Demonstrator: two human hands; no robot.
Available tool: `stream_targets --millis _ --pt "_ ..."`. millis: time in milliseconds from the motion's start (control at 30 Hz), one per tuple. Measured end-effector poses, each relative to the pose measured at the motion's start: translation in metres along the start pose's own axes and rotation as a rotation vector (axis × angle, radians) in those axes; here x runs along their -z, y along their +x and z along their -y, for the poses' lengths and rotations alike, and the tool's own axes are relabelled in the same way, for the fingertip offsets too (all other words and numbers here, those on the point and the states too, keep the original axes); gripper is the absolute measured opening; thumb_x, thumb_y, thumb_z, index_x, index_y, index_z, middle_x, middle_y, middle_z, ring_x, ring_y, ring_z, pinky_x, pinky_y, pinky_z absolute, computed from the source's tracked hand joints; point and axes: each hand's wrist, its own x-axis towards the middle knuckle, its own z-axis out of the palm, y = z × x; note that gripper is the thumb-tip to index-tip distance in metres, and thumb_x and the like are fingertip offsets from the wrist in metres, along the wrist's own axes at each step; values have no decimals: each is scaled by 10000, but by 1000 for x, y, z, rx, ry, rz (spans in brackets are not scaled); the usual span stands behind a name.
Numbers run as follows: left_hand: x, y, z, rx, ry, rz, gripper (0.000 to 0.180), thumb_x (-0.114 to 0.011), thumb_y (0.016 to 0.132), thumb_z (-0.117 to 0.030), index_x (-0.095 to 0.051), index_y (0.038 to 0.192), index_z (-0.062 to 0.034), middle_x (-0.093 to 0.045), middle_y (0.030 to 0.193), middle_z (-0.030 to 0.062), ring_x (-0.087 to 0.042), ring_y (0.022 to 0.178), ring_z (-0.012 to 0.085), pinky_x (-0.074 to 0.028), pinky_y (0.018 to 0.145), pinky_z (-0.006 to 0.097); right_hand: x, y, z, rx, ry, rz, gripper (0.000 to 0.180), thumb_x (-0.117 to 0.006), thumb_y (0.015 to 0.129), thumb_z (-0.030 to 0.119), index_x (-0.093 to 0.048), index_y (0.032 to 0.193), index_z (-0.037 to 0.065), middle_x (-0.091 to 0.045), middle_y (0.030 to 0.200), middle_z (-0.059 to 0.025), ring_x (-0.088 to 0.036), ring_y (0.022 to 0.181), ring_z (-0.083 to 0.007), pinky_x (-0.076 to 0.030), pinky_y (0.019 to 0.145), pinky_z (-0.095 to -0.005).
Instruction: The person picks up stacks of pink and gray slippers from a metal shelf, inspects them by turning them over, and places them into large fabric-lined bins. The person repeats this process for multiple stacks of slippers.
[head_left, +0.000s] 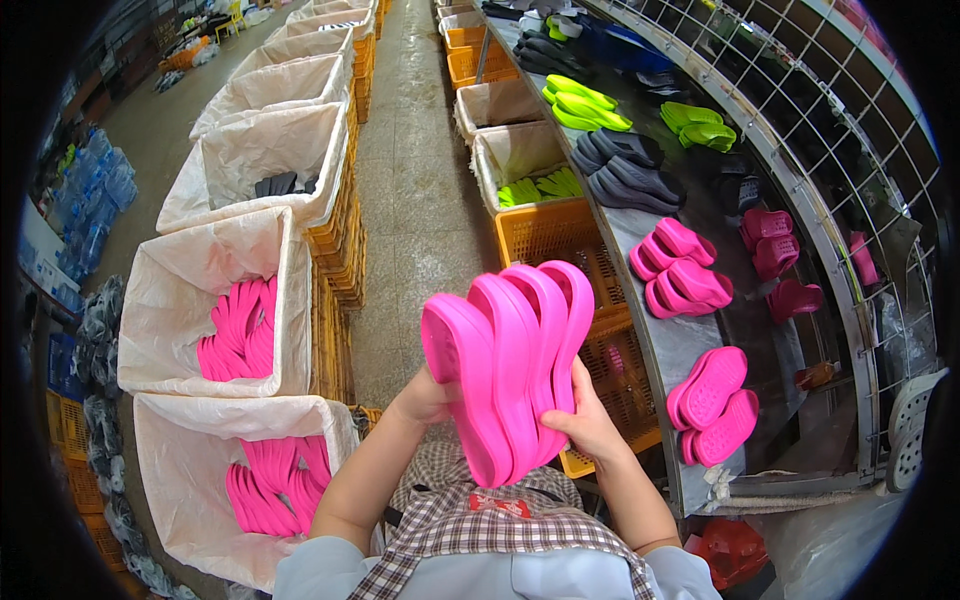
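A: Both hands up in front of the chest, clenched on a stack of pink slipper soles [510, 365]. Four or so, pressed side by side, standing on end.

B: Left hand [425, 398] tucked behind the stack's left edge, mostly hidden. Right hand [585, 425] wrapped on the lower right edge, fingers curled round the front. Neither grip released.

A: Where does the stack sit?

B: Just left of the metal bench [665, 345], held in the air over the aisle floor [415, 215], touching nothing but the hands.

A: On the bench itself?

B: Loose pairs lying flat. Pink soles [712, 405] nearest the stack, more pink pairs [680, 270] further up, then dark grey ones [625, 170], then lime green ones [585, 102].

A: And under the bench edge?

B: Orange plastic crates [560, 235], right behind the stack. Beyond them, a lined bin with green soles [535, 187].

A: Other side of the aisle?

B: Row of white-lined bins [190, 290] well left of the bench. Nearest two holding pink soles [240, 330], same colour as the stack. A further one with a few dark soles [280, 184].

A: Right of the bench?

B: Wire mesh guard [850, 150] curving along its far edge.
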Motion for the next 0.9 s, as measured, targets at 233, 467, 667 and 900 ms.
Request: stream_targets --millis 233,467,667,900 --pt "11 -5 -1 -110 368 13 622 -795 696 -27 -522 1254 -47 -601 1191 69 -567 1111 210 -455 963 399 13 -1 -14 32 -92 34 1115 -840 650 104 -99 1480 26 -227 1492 -111 -207 1389 -230 -182 1133 -383" --pt "20 -6 -2 -65 526 1 568 -773 729 -14 -533 1243 -35 -595 1207 70 -560 1087 182 -450 956 372 17 -3 -26 54 -23 34 1109 -822 671 54 -73 1488 87 -262 1464 -102 -254 1365 -232 -248 1106 -396" --pt "15 7 -5 -39 584 -46 544 -699 824 -113 -484 1317 -28 -502 1338 141 -475 1222 227 -396 1014 378 21 -6 -31 142 -200 22 1096 -805 689 13 -70 1490 148 -257 1451 -88 -286 1337 -221 -322 1066 -391" --pt "-25 12 11 -32 -91 -442 478 -485 979 -274 -389 1387 -44 -490 1345 120 -491 1224 192 -423 1014 336 38 9 -25 171 -435 -97 559 -747 770 72 -486 1265 65 -528 1284 -136 -511 1186 -252 -419 986 -403"
